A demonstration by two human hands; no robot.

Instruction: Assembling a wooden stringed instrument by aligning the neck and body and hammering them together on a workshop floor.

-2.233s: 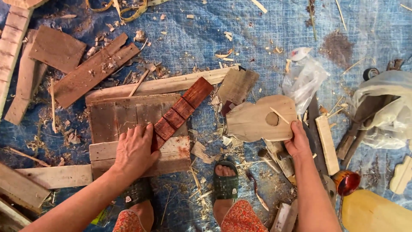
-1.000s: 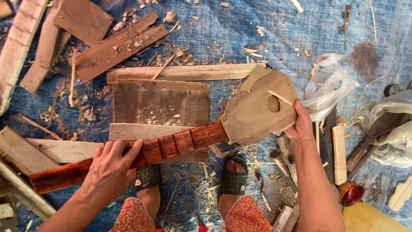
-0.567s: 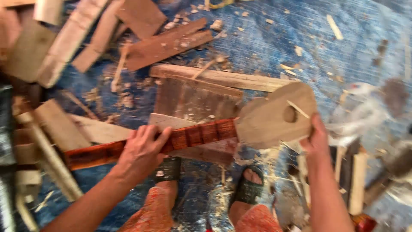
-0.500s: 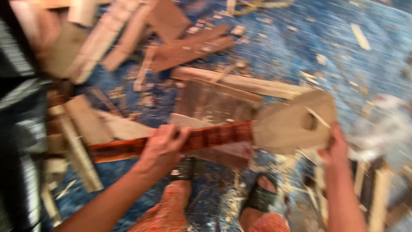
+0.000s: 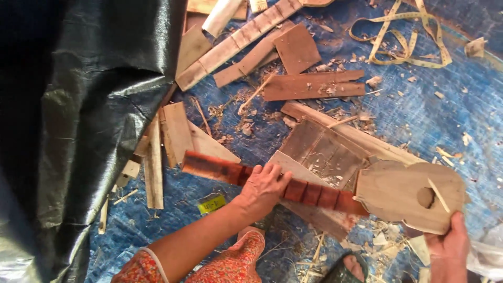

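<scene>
A small handmade wooden guitar lies across my lap above a blue tarp. Its reddish-brown fretted neck [image 5: 220, 169] points left, and my left hand [image 5: 264, 187] is wrapped over the middle of it. The pale plywood body [image 5: 406, 195], with a round sound hole and a thin splinter across it, sits at the right. My right hand [image 5: 448, 250] grips the body's lower right edge from below.
Wood planks [image 5: 314, 86], offcuts and shavings litter the blue tarp [image 5: 445, 115]. A slatted panel [image 5: 325, 152] lies under the guitar. A yellow measuring tape [image 5: 403, 36] curls at the top right. Black plastic sheeting [image 5: 78, 131] covers the left side. My sandalled foot [image 5: 346, 267] shows below.
The view has swung left, bringing the black sheeting into sight. The guitar stays held the same way, its neck now tilted slightly down to the right.
</scene>
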